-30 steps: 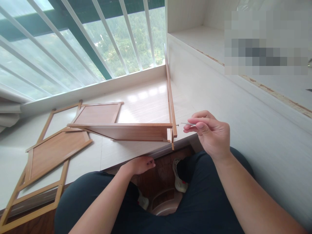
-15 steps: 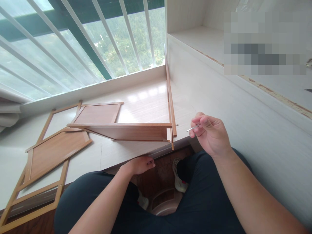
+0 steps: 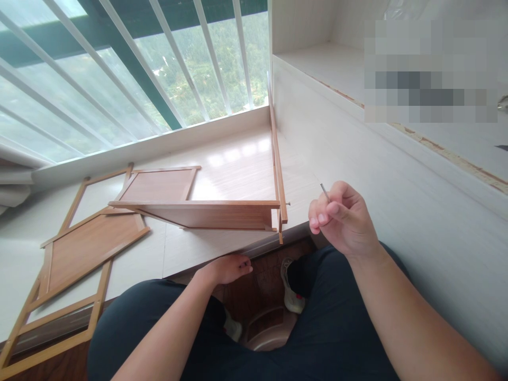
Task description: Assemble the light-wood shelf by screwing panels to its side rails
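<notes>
My right hand point(image 3: 343, 222) is raised to the right of the wooden panels, its fingers pinched on a thin metal rod point(image 3: 325, 191) that looks like a hex key. The rod's tip points up and away; its other end is hidden in the fingers. My left hand point(image 3: 228, 269) hovers low over my lap with curled fingers, and what they hold, if anything, I cannot make out. Just beyond stands a wooden panel point(image 3: 222, 216) on its edge, meeting an upright wooden frame point(image 3: 279, 174) at its right end. A small screw point(image 3: 288, 203) sticks out of that frame.
On the pale window ledge point(image 3: 178, 254) at left lie a flat wooden panel point(image 3: 89, 248), another panel point(image 3: 161, 185) and an open wooden frame point(image 3: 101, 296). A white side wall point(image 3: 397, 196) rises at right. Barred windows point(image 3: 190, 69) stand behind the ledge.
The metal rod has turned in my right fingers: its tip pointed down-left before and now points up-left. My left hand and the wooden parts have stayed put.
</notes>
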The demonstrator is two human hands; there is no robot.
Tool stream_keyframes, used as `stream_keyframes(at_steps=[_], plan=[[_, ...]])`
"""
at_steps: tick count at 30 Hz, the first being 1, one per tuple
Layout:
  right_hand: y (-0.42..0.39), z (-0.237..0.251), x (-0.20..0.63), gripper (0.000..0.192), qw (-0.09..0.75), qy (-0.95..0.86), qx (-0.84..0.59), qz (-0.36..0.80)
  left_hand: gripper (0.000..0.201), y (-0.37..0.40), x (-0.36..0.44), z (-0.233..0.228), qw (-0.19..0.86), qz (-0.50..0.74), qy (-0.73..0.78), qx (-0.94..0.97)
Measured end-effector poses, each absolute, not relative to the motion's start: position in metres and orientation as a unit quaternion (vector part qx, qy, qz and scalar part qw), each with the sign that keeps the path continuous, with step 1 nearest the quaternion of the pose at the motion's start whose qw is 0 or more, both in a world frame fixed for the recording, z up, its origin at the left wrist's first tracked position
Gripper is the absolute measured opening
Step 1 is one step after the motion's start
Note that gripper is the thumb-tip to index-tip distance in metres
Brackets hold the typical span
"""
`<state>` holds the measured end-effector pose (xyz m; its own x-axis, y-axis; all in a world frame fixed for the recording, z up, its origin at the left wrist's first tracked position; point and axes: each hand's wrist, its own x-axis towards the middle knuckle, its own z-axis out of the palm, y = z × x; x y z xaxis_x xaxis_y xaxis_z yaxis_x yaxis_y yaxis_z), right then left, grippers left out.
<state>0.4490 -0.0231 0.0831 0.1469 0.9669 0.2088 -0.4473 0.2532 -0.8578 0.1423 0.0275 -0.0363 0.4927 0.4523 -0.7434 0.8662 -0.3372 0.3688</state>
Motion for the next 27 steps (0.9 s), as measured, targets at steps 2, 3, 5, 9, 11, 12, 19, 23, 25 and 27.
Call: stream_keyframes(at_steps=[2, 3, 5, 9, 11, 12, 19, 23, 25, 27], plan=[[-0.024, 0.083, 0.449, 0.051, 0.682, -0.402, -0.322, 0.520, 0.050, 0.028, 0.142, -0.037, 0.387, -0.267, 0.427, 0.773], [-0.024, 0.083, 0.449, 0.049, 0.681, -0.402, -0.318, 0.523, 0.050, 0.028, 0.142, -0.037, 0.387, -0.266, 0.428, 0.773], [-0.024, 0.080, 0.449, 0.041, 0.680, -0.400, -0.313, 0.529, 0.050, 0.028, 0.142, -0.038, 0.386, -0.265, 0.427, 0.773], [-0.024, 0.073, 0.445, 0.034, 0.664, -0.415, -0.338, 0.522, 0.051, 0.028, 0.141, -0.039, 0.386, -0.261, 0.424, 0.777], [-0.025, 0.069, 0.440, 0.032, 0.652, -0.429, -0.367, 0.506, 0.051, 0.028, 0.141, -0.040, 0.388, -0.260, 0.424, 0.776], [-0.025, 0.068, 0.438, 0.030, 0.649, -0.435, -0.381, 0.495, 0.051, 0.028, 0.141, -0.040, 0.388, -0.261, 0.425, 0.775], [-0.025, 0.068, 0.430, 0.021, 0.683, -0.437, -0.413, 0.414, 0.051, 0.028, 0.139, -0.041, 0.391, -0.258, 0.421, 0.776], [-0.025, 0.067, 0.431, 0.015, 0.699, -0.440, -0.400, 0.397, 0.050, 0.028, 0.140, -0.040, 0.390, -0.259, 0.422, 0.776], [-0.026, 0.064, 0.431, 0.015, 0.697, -0.448, -0.409, 0.383, 0.050, 0.028, 0.140, -0.039, 0.390, -0.258, 0.423, 0.776], [-0.027, 0.063, 0.431, 0.016, 0.691, -0.458, -0.421, 0.369, 0.050, 0.027, 0.141, -0.038, 0.390, -0.258, 0.423, 0.776]])
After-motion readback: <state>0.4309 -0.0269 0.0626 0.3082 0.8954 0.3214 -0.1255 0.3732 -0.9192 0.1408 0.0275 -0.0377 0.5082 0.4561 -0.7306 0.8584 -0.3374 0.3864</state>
